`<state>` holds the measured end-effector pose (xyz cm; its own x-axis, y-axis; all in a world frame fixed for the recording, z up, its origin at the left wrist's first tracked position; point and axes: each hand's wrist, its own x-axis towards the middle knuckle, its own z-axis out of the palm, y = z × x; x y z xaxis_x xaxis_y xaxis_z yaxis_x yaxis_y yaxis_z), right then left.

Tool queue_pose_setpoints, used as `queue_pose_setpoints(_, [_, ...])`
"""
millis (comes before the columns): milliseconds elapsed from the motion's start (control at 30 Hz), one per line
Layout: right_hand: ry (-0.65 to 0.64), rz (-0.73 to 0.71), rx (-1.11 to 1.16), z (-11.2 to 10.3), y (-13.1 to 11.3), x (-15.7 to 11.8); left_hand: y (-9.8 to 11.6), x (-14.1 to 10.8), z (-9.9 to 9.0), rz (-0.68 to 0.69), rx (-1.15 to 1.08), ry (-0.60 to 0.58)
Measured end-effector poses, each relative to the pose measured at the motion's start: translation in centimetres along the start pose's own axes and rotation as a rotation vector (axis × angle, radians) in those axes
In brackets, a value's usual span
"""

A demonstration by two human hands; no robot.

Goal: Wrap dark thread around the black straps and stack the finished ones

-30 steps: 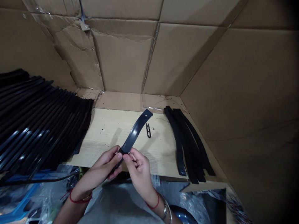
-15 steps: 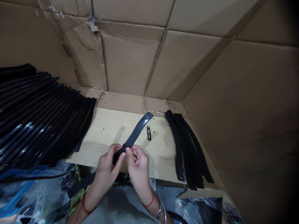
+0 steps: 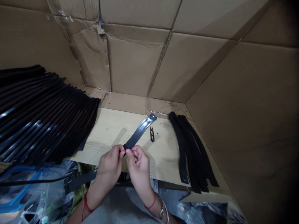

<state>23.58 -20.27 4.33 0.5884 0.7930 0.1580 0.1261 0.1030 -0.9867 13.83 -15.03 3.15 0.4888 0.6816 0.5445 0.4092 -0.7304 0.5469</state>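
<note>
The dark strap (image 3: 140, 130) has a smooth, glossy, plastic-looking face, with a pale streak of shine along it, and the fanned pile of straps (image 3: 46, 118) gleams the same way. The worktop (image 3: 107, 133) is pale, matt, wood-grained board. The thread snips (image 3: 152, 134) look like black-finished metal. Behind, the cardboard (image 3: 135, 62) is matt and creased, rough where torn, its seams under glossy clear tape (image 3: 161, 62) — and crinkled clear plastic sheeting (image 3: 46, 193) lies below.
</note>
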Motion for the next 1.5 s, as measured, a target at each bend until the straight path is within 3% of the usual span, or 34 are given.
queue_pose_setpoints(300, [0.091,-0.011,-0.040,-0.3,0.1,-0.7,-0.3,-0.4,-0.4,0.141,-0.102,-0.149])
queue_pose_setpoints(533, [0.093,0.032,0.021,-0.5,-0.3,-0.4,-0.1,-0.9,0.0,-0.067,-0.292,-0.126])
queue_pose_setpoints(800, [0.076,0.021,0.122,-0.5,-1.4,-0.8,1.1,-0.4,-0.4,-0.097,-0.367,-0.097])
queue_pose_setpoints(1000, [0.129,0.000,0.086,-0.8,-1.2,-0.8,1.2,-0.5,-0.4,0.032,-0.331,-0.118])
queue_pose_setpoints(1167, [0.128,0.027,0.128,-1.0,-1.0,-0.2,0.9,-0.8,0.1,-0.004,-0.229,-0.095])
queue_pose_setpoints(1333, [0.049,0.026,0.197,-1.1,-1.0,0.3,0.4,-1.0,1.0,0.072,-0.038,-0.060])
queue_pose_setpoints(1433, [-0.019,0.006,0.163,-1.1,-1.2,-0.1,0.1,-1.1,1.4,-0.012,-0.005,0.006])
queue_pose_setpoints(1500, [-0.031,0.001,0.127,-1.0,-1.3,-0.4,0.0,-1.3,1.4,-0.097,-0.074,-0.015])
